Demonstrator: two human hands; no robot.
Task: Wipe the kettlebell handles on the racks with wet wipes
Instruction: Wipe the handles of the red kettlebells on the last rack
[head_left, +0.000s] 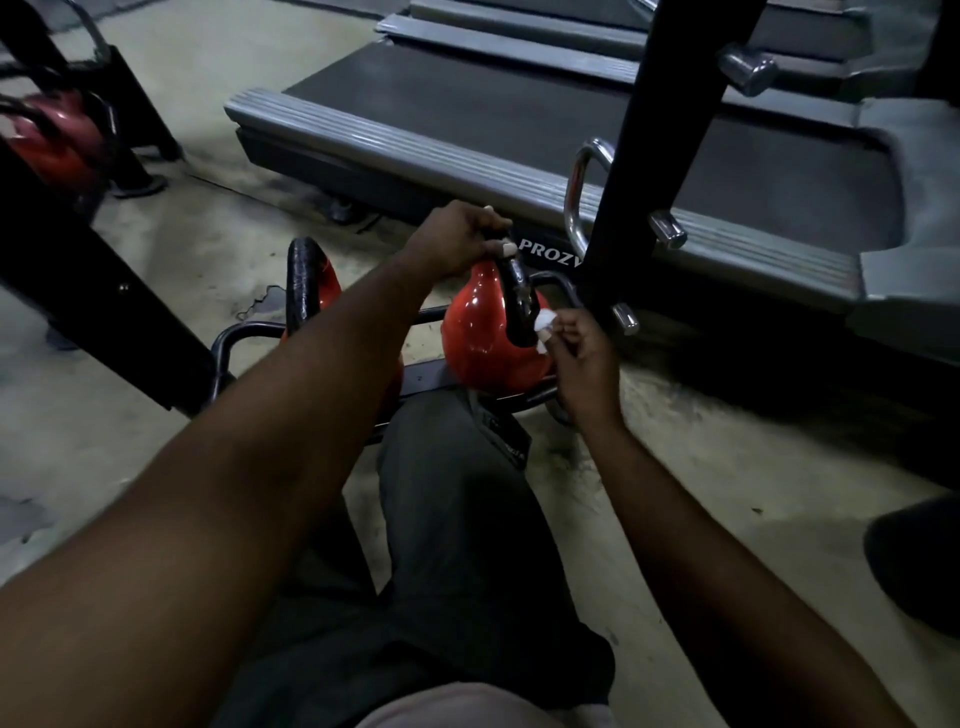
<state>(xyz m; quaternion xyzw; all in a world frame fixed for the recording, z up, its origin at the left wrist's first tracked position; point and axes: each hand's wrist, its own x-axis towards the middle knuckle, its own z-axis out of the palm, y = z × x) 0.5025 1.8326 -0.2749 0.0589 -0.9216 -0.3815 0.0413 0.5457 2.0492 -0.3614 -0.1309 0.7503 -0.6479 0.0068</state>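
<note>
glossy red kettlebell (483, 332), matt black handle (519, 301) (scuffed), chrome rack pegs (667, 231)

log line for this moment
phase: wiping | left hand: grips top of black handle on glossy red kettlebell | right hand: pinches white wet wipe against handle's side | kettlebell on black tubular rack

Head-worn view, forward and down, close above the low rack (249, 326)

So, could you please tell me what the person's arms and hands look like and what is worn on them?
The left forearm and right forearm are bare, with no sleeves in view. The left hand and the right hand wear no gloves, and no watch, bracelet or ring shows, though the light is dim.
</note>
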